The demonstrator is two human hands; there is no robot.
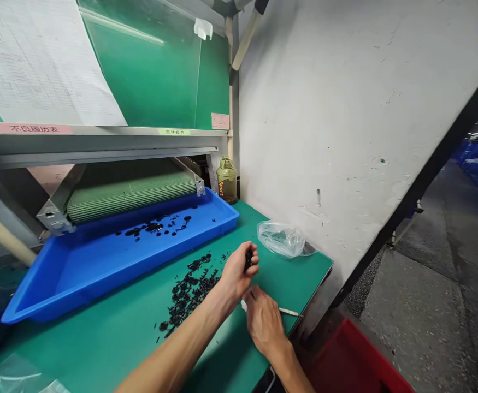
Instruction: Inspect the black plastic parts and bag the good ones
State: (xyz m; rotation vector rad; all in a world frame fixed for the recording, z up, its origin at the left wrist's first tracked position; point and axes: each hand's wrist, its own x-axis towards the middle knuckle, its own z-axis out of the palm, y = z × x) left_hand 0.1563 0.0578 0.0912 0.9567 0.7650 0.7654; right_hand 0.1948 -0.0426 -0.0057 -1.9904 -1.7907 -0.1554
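My left hand is raised over the green table, its fingers curled around a clump of small black parts. Just below it, my right hand is closed near the table top. A thin white stick comes out of the right side of that hand, and a bit of white shows at its left side; the part between is hidden by the fingers. A loose pile of small black parts, some ring-shaped and some thin, lies on the table to the left of both hands.
A blue tray holding more black parts stands under the end of a green conveyor belt. A clear plastic bag lies by the white wall, near a yellowish bottle. A red bin is below the table's right edge.
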